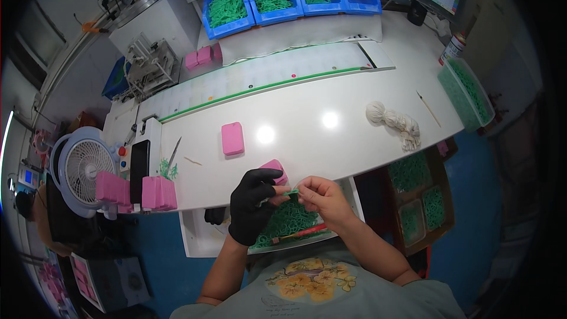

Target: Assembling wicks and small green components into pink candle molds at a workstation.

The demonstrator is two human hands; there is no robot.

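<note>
My left hand (251, 208), in a black glove with bare fingertips showing, pinches one end of a small green plastic piece (292, 192). The thumb and fingers of my bare right hand (325, 202) close on the other end of it. Its exact shape is too small to tell. Both hands hover over an open white drawer (195, 242) at the table's front edge. Many green loop-shaped pieces (289, 220) lie in the drawer, with a red-handled brush-like tool (302, 233) across them. Just behind my left hand a pink block (275, 171) is partly hidden by the fingers.
On the white table (307, 147) lie another pink block (233, 138), tweezers (174, 149), a cloth bundle (394, 124) and a thin stick (429, 109). A fan (88, 168) stands left. Blue bins (229, 26) line the back; a green-filled tub (466, 94) sits right.
</note>
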